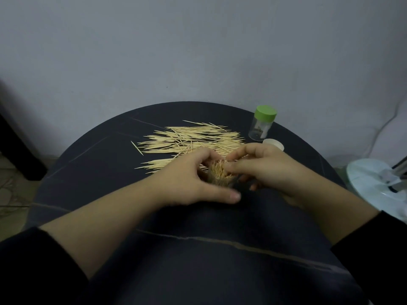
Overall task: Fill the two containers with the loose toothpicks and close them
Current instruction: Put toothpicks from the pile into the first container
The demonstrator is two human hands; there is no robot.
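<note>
Left hand (193,181) gripping toothpick-stuffed container (221,182), mostly hidden; right hand (259,166) pinching its toothpicks (217,168); beyond both, loose toothpicks (191,139), white lid (273,143), green-capped jar (262,124).

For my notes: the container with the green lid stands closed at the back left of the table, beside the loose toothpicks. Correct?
Not left: the head view shows the container with the green lid standing closed at the back right of the table, beside the loose toothpicks.
</note>
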